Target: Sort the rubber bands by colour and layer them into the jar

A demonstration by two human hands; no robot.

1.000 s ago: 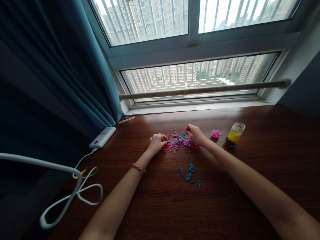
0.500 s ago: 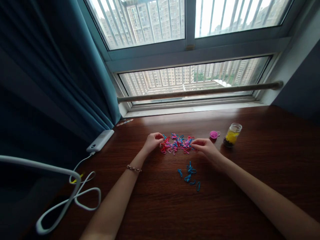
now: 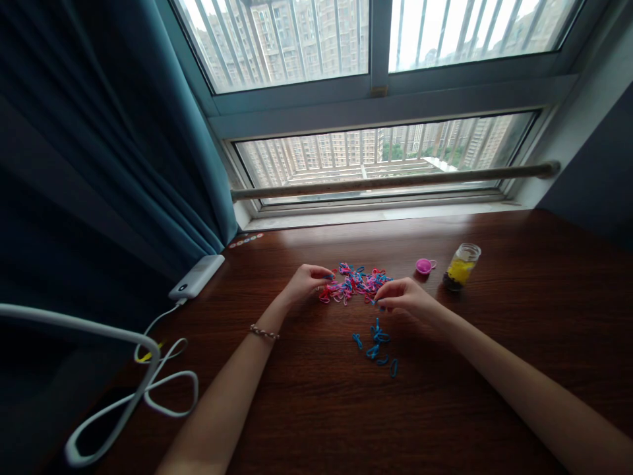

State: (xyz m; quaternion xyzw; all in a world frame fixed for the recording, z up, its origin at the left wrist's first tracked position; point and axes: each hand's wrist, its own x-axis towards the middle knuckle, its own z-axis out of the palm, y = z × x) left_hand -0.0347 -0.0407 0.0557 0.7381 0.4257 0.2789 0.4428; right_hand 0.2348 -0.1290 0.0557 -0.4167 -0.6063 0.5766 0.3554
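A mixed pile of small rubber bands [image 3: 353,282], pink, red and blue, lies on the dark wooden table [image 3: 306,409]. At the pile's left side, my left hand [image 3: 307,282] has thumb and forefinger pinched, with a bit of blue rubber band at the tips. My right hand [image 3: 406,295] is closed in a pinch at the near right edge of the pile, a blue rubber band [image 3: 374,301] showing at its fingertips. Nearer to me, several loose blue rubber bands [image 3: 378,335] form a separate small group.
Behind my right hand stand a small pink cup-like piece [image 3: 424,266] with a loop and a glass jar [image 3: 461,267] with yellow and dark contents. A white power bank [image 3: 198,277] with a white cable lies at the left by the blue curtain [image 3: 198,165]. The window is beyond.
My right hand has drawn a blue rubber band out of the pile, towards me and slightly left. My left hand has shifted a little right over the pile's edge.
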